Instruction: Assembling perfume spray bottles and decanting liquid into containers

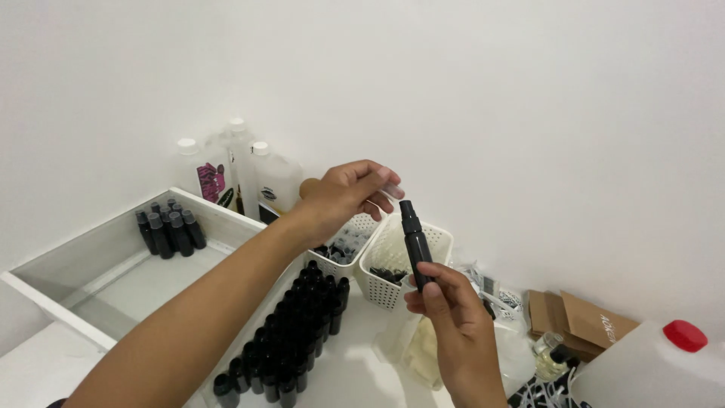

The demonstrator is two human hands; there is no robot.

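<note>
Black plastic fills most of what I see — my right hand pinches a small black spray bottle by its base and holds it upright above the white counter. Its sprayer head is on but bare. My left hand hovers just beside the top, fingers closed around a small clear cap, not yet on the bottle. By the look of it, I judge the work well along — a dense block of finished black bottles stands on the counter, a smaller cluster sits in the open drawer. Two white slotted baskets hold small dark parts, too small to tell apart. Three large white-capped jugs stand against the wall.
</note>
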